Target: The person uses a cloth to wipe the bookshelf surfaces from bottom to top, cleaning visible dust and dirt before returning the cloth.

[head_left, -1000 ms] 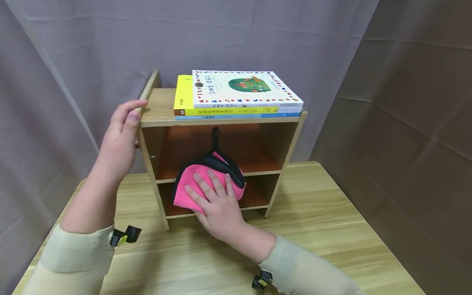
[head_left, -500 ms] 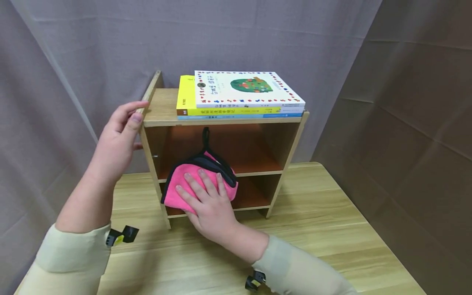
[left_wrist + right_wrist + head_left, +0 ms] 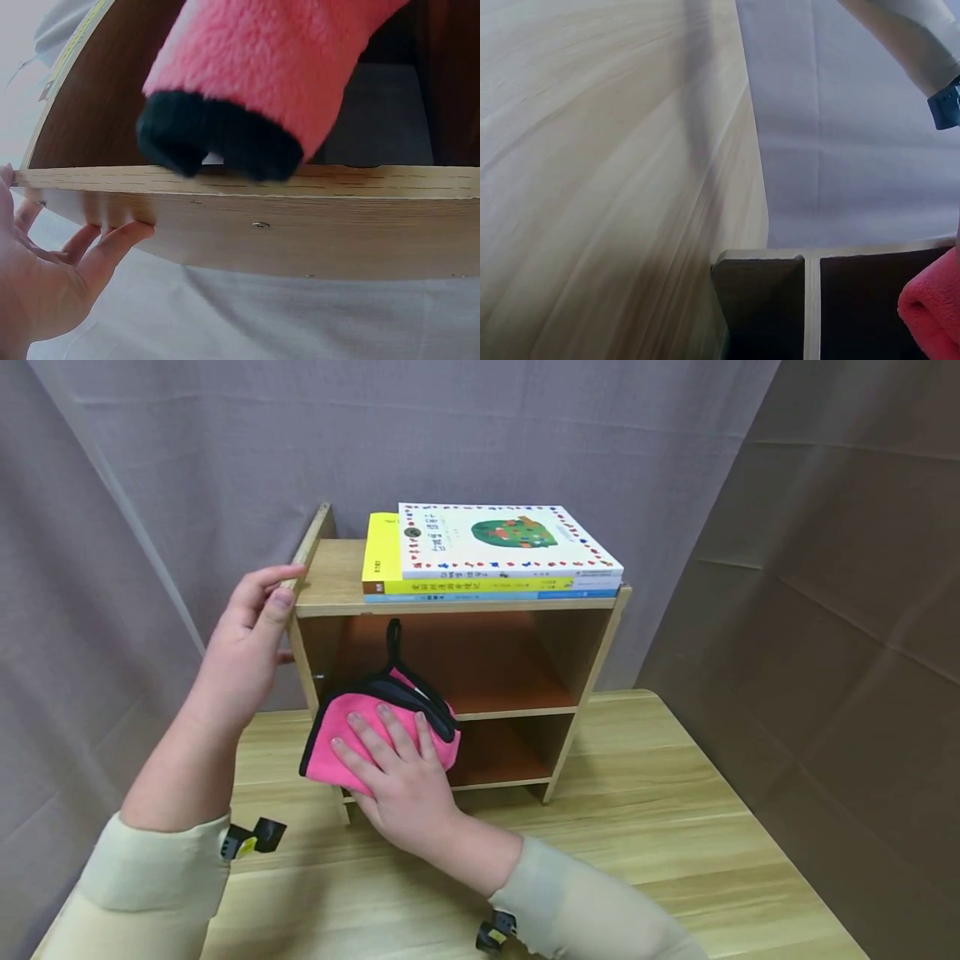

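A small wooden shelf unit (image 3: 517, 713) stands on the table. My left hand (image 3: 243, 647) grips the top of its left side panel, thumb at the front edge and fingers on the outer face, as the left wrist view shows of the panel (image 3: 352, 236). My right hand (image 3: 408, 793) lies flat with spread fingers on a pink cloth (image 3: 321, 764) with black trim and a black hanging loop, at the shelf's left front. The cloth's lower left corner juts past the panel. In the right wrist view the hand is out of sight, and only a fold of the cloth (image 3: 934, 307) shows.
Several books lie stacked on the shelf top, a white one (image 3: 517, 560) uppermost over a yellow one (image 3: 381, 547). The wood-grain table (image 3: 645, 843) extends in front and to the right. Grey curtains (image 3: 480, 435) hang behind and at both sides.
My right hand has slid left along the shelf front, carrying the pink cloth from the middle to the left side panel. The left hand keeps its grip; the books lie as before.
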`<state>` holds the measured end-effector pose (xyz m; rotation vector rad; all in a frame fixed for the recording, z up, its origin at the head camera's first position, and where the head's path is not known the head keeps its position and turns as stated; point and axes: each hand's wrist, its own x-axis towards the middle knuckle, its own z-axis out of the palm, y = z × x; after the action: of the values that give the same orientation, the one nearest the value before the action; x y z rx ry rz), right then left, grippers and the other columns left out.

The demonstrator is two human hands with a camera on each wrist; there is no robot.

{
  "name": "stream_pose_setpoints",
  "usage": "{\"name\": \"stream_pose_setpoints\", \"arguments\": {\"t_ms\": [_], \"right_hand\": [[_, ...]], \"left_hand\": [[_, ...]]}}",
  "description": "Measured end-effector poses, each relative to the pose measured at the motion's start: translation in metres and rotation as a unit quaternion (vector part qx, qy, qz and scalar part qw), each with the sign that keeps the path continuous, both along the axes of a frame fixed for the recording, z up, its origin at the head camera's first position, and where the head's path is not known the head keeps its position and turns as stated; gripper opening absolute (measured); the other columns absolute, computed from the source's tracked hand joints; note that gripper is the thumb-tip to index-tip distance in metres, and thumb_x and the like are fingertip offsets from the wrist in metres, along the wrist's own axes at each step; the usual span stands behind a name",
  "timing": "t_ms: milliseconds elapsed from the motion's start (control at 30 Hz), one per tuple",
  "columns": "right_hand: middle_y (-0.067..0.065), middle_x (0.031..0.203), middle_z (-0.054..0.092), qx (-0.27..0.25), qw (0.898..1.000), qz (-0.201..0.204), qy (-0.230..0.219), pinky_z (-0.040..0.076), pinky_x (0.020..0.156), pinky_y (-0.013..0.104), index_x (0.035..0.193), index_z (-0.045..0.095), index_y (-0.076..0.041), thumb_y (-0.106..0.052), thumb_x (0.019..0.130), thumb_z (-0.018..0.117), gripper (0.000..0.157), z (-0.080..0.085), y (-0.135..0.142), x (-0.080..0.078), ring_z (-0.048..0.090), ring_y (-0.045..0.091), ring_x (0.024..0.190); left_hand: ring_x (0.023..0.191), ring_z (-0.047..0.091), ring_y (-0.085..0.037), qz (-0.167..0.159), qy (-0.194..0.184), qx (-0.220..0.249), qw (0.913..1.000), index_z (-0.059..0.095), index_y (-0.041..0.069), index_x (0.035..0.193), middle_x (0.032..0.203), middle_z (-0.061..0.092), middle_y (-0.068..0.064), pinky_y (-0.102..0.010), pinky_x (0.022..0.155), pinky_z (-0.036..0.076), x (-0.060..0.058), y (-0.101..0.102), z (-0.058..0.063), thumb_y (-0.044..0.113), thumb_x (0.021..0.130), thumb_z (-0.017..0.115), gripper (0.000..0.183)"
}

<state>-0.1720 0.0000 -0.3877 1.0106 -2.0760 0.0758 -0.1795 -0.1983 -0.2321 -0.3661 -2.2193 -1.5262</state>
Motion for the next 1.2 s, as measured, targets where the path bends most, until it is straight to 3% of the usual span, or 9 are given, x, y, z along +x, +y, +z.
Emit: {"name": "stream_pose_setpoints", "arguments": {"t_ms": [133, 567, 833, 1200], "right_hand": [[0.002, 0.158, 0.035, 0.008, 1.0, 0.0, -0.004, 0.011, 0.116, 0.06, 0.146, 0.051, -0.028, -0.049, 0.094, 0.058, 0.056, 0.001, -0.005, 0.002, 0.015, 0.03, 0.15], [0.002, 0.161, 0.029, 0.025, 1.0, -0.002, 0.015, 0.012, 0.116, 0.061, 0.148, 0.048, -0.027, -0.049, 0.097, 0.054, 0.056, -0.004, -0.011, 0.001, 0.012, 0.032, 0.15], [0.002, 0.162, 0.027, 0.034, 0.999, -0.001, 0.022, 0.014, 0.115, 0.06, 0.149, 0.046, -0.027, -0.047, 0.096, 0.055, 0.058, -0.01, -0.013, 0.0, 0.012, 0.033, 0.15], [0.001, 0.161, 0.029, 0.045, 0.999, 0.007, 0.03, 0.015, 0.115, 0.06, 0.149, 0.047, -0.027, -0.045, 0.096, 0.053, 0.056, -0.019, -0.014, -0.001, 0.015, 0.032, 0.15]], "left_hand": [[0.126, 0.044, -0.026, -0.003, -0.001, -0.001, 1.0, 0.04, 0.035, 0.147, 0.146, 0.04, -0.005, -0.061, 0.091, 0.044, 0.0, 0.001, 0.0, 0.045, 0.105, 0.039, 0.043], [0.128, 0.041, -0.029, -0.001, 0.003, -0.004, 1.0, 0.039, 0.034, 0.147, 0.148, 0.037, -0.006, -0.064, 0.092, 0.042, 0.0, 0.001, 0.0, 0.045, 0.105, 0.038, 0.043], [0.124, 0.043, -0.025, -0.001, 0.008, -0.011, 0.9999, 0.039, 0.032, 0.146, 0.145, 0.039, -0.006, -0.055, 0.088, 0.045, -0.001, 0.0, 0.0, 0.044, 0.106, 0.037, 0.042], [0.124, 0.043, -0.025, -0.007, 0.005, -0.003, 1.0, 0.039, 0.033, 0.146, 0.145, 0.037, -0.006, -0.061, 0.09, 0.043, 0.0, 0.0, -0.001, 0.045, 0.106, 0.035, 0.042]]}}
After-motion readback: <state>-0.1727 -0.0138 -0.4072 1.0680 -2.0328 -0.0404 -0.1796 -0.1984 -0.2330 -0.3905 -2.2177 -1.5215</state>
